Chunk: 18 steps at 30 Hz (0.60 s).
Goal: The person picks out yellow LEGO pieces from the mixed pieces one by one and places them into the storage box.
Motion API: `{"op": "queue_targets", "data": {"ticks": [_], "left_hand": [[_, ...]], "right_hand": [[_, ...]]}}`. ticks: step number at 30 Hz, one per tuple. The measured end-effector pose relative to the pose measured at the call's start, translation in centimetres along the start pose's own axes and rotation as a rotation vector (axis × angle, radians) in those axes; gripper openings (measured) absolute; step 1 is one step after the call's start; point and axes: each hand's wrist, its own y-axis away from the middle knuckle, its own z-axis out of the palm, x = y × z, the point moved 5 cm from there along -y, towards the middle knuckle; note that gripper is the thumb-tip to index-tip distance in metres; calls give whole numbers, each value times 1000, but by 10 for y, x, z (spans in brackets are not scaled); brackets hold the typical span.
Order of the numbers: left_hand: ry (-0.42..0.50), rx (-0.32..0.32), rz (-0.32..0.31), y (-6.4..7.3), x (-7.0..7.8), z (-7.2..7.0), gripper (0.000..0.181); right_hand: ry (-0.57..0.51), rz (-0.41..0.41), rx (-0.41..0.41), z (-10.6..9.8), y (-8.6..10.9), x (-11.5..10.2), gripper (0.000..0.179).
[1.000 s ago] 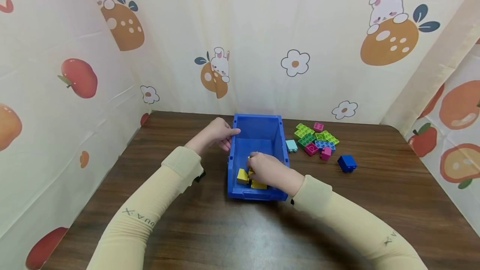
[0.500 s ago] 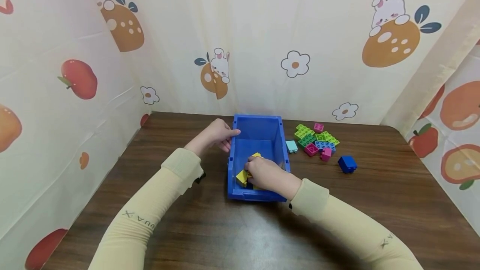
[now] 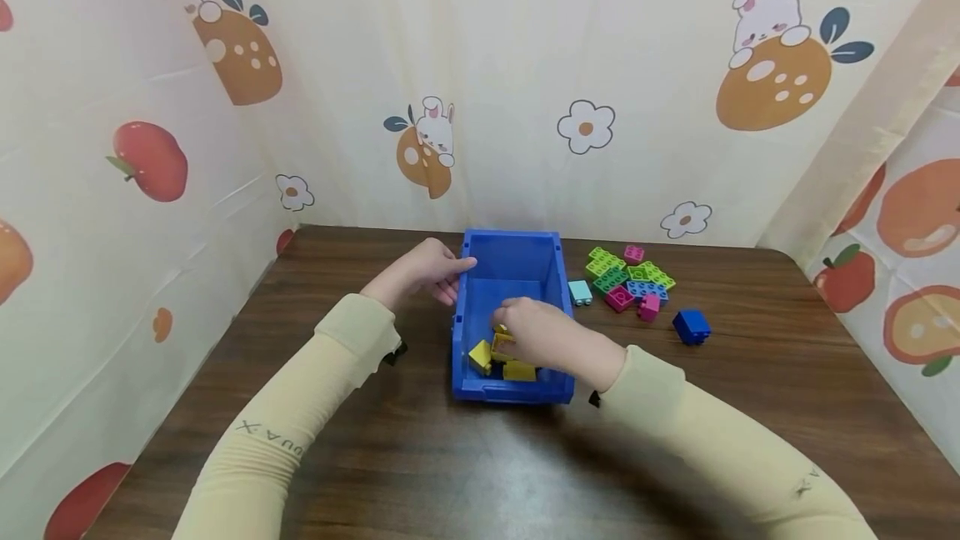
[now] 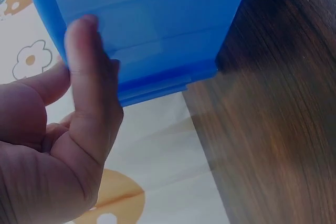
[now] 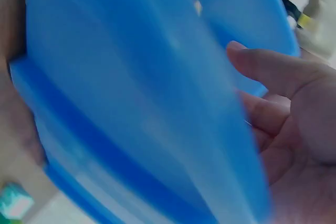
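Observation:
A blue plastic bin (image 3: pixel 512 392) stands on the table with several yellow toy building blocks (image 3: pixel 519 371) near its front end. My left hand (image 3: pixel 429 265) grips the bin's left wall, thumb over the rim and fingers outside; in the left wrist view a finger lies along the outer wall (image 4: pixel 157 30). Inside the bin, my right hand (image 3: pixel 543 332) reaches down over the yellow blocks, its fingertips at them. In the right wrist view the near wall (image 5: pixel 131 77) hides those fingertips, so whether they pinch a block does not show.
Right of the bin lie a light-blue block (image 3: pixel 580 292), a pile of green, pink and blue blocks (image 3: pixel 611 279), and a separate dark blue block (image 3: pixel 692 327). A patterned curtain (image 3: pixel 510 40) hangs behind the brown table (image 3: pixel 360 457).
My right hand has shifted about among the yellow blocks, which have moved slightly inside the bin. My left hand keeps its hold on the bin. The head view has turned a little.

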Motion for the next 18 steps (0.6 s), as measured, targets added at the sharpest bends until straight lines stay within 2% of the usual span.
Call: {"op": "queue_targets", "data": {"ticks": [3, 6, 9, 12, 18], "left_hand": [[-23, -5, 6, 0, 1, -1, 48], [-74, 28, 20, 2, 4, -5, 52], [-172, 103, 47, 8, 8, -11, 51], [-282, 199, 83, 21, 9, -15, 54], [-416, 377, 203, 52, 4, -16, 67]], "right_hand": [[-10, -6, 37, -19, 9, -1, 29], [23, -16, 99, -40, 19, 1, 33], [56, -8, 186, -60, 32, 5, 36], [72, 21, 278, -74, 46, 14, 37], [64, 116, 410, -84, 74, 43, 46]]}}
